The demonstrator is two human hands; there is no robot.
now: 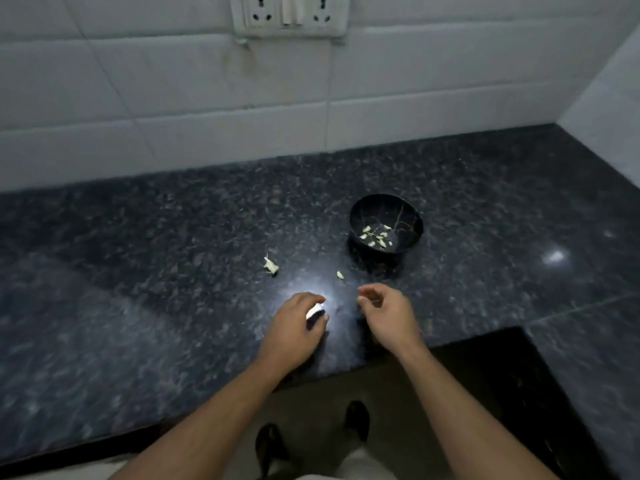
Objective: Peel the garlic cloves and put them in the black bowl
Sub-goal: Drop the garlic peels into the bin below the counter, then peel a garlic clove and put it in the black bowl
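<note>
A black bowl (pixel 386 223) stands on the dark granite counter (pixel 173 271) and holds several pale peeled garlic cloves (pixel 376 235). A small garlic piece (pixel 340 275) lies loose in front of the bowl. A clump of garlic skin (pixel 270 266) lies further left. My left hand (pixel 294 327) grips a white garlic piece (pixel 316 311) between thumb and fingers near the counter's front edge. My right hand (pixel 388 315) hovers to the right of it with fingers loosely curled; its thumb and forefinger are close together, and I cannot tell whether they pinch anything.
A white tiled wall with a socket plate (pixel 289 13) rises behind the counter. A second tiled wall closes the right side. The counter steps back at the front right (pixel 485 358). My feet show on the floor below the edge.
</note>
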